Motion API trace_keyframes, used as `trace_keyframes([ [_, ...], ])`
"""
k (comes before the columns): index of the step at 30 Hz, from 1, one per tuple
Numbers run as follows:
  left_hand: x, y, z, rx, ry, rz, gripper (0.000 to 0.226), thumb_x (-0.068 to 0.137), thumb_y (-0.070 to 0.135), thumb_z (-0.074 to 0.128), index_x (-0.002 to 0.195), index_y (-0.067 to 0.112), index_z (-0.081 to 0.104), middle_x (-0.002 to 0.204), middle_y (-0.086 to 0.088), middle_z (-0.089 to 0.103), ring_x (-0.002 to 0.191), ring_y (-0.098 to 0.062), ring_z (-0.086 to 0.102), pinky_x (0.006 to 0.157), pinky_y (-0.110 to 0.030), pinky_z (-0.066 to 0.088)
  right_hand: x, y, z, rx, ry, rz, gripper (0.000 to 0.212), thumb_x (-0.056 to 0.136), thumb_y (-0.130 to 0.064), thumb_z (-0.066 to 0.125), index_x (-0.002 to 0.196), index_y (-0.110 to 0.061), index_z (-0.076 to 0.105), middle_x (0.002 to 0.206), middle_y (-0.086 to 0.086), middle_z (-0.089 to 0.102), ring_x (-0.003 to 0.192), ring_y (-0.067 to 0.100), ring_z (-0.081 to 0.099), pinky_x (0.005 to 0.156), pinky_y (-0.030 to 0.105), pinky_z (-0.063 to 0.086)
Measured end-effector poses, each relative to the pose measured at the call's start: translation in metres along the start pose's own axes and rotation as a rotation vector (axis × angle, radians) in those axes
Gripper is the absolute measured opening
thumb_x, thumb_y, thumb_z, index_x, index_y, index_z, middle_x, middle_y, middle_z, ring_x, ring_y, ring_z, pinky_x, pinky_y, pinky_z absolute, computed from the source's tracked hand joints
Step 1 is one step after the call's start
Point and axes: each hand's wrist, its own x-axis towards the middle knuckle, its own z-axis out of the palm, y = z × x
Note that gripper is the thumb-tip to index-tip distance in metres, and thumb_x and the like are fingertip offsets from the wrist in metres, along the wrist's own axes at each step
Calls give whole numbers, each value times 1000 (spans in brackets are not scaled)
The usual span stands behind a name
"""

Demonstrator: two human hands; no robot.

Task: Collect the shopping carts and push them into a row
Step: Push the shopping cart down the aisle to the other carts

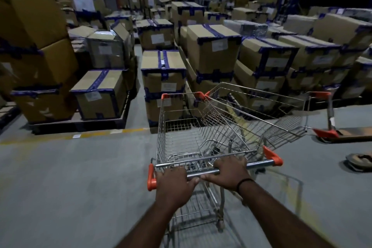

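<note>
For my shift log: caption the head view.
Left hand and right hand grip the near cart's handle; second cart angled ahead.

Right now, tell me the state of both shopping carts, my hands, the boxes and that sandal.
Near shopping cart: upright, basket empty, held at the handle bar.
Second shopping cart: upright, empty, crosswise on the right, nose at the near cart's front corner, not nested.
Left hand: curled round the handle bar.
Right hand: curled round the handle bar.
Cardboard boxes: blue-taped, stacked.
Sandal: lying on the floor, unworn.
</note>
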Motion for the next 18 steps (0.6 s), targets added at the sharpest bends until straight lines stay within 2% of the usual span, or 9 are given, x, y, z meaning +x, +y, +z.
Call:
trace_keyframes([
  [2, 16, -1, -3, 9, -5, 1, 58, 92, 76, 33, 107, 28, 61, 115, 3, 65, 114, -24, 55, 105, -51, 30, 17, 1, -4, 14, -19, -3, 132, 39, -107, -6, 125, -34, 63, 134, -5, 59, 130, 21, 47, 113, 64, 14],
  [6, 44, -3, -6, 14, -4, -5, 60, 91, 78, 30, 109, 28, 60, 118, 2, 64, 116, -24, 54, 105, -50, 29, 51, 5, -10, -15, -41, 0, 132, 40, -108, -4, 129, -36, 61, 139, -2, 57, 133, 24, 44, 112, 65, 16],
  [12, 72, 6, -15, 15, -63, -73, 65, 88, 81, 33, 109, 26, 61, 119, -1, 66, 117, -27, 56, 105, -50, 31, 82, 14, -20, -54, -165, -9, 103, 64, -103, 20, 136, -38, 56, 148, 0, 52, 140, 28, 41, 111, 75, 10],
  [15, 82, 11, -18, -7, -119, -100, 71, 86, 84, 30, 111, 27, 64, 120, 0, 67, 120, -27, 56, 105, -53, 30, 88, 21, -24, -13, -165, -38, 96, 68, -100, 26, 132, -37, 59, 143, 1, 56, 136, 28, 45, 113, 69, 17],
  [18, 89, 14, -14, -11, -134, -150, 76, 85, 86, 27, 117, 28, 65, 127, 0, 65, 128, -28, 51, 109, -59, 23, 93, 28, -24, 95, -100, -72, 81, 74, -94, 35, 117, -32, 66, 125, -2, 66, 124, 24, 54, 111, 58, 23],
])
